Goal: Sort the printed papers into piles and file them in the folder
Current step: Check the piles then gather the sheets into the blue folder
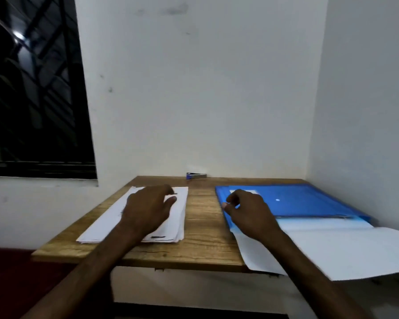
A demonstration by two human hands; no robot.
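Note:
A stack of white printed papers (101, 226) lies on the left half of the wooden table (203, 229). My left hand (148, 210) hovers over or rests on this stack with its fingers loosely curled, holding nothing. A blue plastic folder (309, 201) lies on the right half, its pale flap (346, 252) folded open toward me and hanging over the table's front edge. My right hand (249, 215) sits over the folder's left front corner, fingers loosely curled; whether it pinches the folder's edge is unclear.
A small blue and silver stapler (196, 175) lies at the table's back edge against the white wall. A second wall closes the right side. A dark barred window (32, 88) is at the left. A bare strip of wood separates papers and folder.

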